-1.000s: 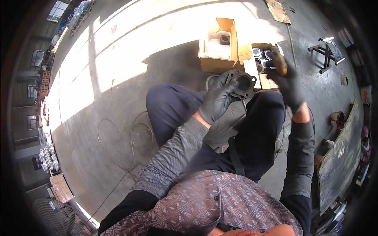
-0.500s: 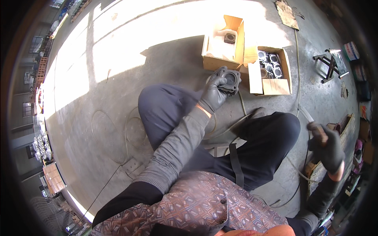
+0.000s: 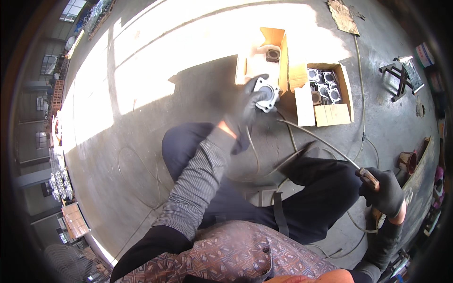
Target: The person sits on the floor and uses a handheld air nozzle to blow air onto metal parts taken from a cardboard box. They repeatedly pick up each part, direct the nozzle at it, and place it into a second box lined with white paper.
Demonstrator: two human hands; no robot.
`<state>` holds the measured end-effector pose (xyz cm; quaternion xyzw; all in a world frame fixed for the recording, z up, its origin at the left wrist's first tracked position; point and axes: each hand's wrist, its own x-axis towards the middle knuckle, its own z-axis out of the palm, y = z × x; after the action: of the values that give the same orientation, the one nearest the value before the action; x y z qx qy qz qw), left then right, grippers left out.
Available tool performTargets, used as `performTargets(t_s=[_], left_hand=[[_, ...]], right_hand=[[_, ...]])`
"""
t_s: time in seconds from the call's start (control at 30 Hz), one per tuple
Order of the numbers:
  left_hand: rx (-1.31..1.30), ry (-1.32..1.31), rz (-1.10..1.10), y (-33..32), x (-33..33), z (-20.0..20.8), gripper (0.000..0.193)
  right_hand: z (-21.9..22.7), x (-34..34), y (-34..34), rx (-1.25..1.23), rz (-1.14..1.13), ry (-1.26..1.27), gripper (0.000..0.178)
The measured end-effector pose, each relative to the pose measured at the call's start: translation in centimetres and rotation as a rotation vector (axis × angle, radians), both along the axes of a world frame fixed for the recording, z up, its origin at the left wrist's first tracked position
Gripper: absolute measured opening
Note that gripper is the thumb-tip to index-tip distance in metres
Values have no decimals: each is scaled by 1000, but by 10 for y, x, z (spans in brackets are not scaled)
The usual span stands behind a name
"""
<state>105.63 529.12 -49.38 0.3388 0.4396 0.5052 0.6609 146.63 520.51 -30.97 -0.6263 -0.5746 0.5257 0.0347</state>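
Note:
My left hand [image 3: 246, 107], in a dark glove, is closed around a grey metal casting [image 3: 267, 95]. The casting is squarish, with a round recess and holes at its corners, and its face is turned up. At the right, my right hand [image 3: 386, 192] grips the brownish handle [image 3: 369, 179] of a long, thin-rodded tool; what kind it is I cannot tell. Its rod [image 3: 325, 143] reaches left, with its tip just below the casting and seemingly apart from it. An open carton [image 3: 284, 68] beyond my left hand holds one darker casting [image 3: 272, 55].
To its right, a second open carton [image 3: 331, 116] holds several similar castings [image 3: 323, 90]. Pale hoses [image 3: 362, 94] run over the floor. A small black folding stand [image 3: 401, 80] stands at far right, with a reddish pot [image 3: 407, 161] nearer. My bent knees flank the space below the cartons.
My right hand has swung the tool inward, so its rod points toward the casting. My left hand has moved slightly left, and the casting's face now catches brighter light.

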Motion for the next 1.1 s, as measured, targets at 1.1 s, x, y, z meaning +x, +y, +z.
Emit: performTargets(t_s=[1.1], left_hand=[[426, 1447, -238, 348, -16, -311, 21]], right_hand=[[-281, 55, 90, -69, -806, 301, 49]])
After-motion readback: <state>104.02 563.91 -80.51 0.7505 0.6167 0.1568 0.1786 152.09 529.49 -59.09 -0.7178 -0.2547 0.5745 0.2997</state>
